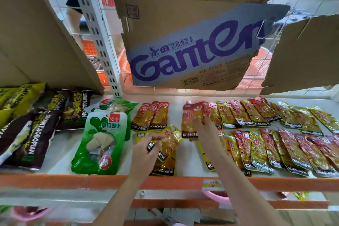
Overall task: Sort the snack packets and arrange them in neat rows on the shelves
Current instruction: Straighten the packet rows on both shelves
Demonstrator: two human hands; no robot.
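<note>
Yellow foil crinkles in the left hand [146, 146], whose fingers curl round a KONCHEW packet [169, 138] held just above another yellow packet [166, 163] lying at the shelf's front edge. Beside it the right hand [203, 129] rests with fingers spread fairly straight on a red KONCHEW packet [191, 121] — pressing it, not gripping, as far as the blur allows. Two red packets [151, 115] lie side by side behind the left hand, and to the right overlapping red and yellow packets [271, 134] run in two rows, too crowded to count. Two green pouches [102, 139] printed with Chinese characters lie left of centre; past them sit dark and yellow SHANYAOBOPIAN bags [27, 130]. All lie on a pale shelf [60, 159] with an orange front lip, backed by a white wire grid. Overhead hangs torn cardboard [192, 47] printed "Ganten" in purple.
</note>
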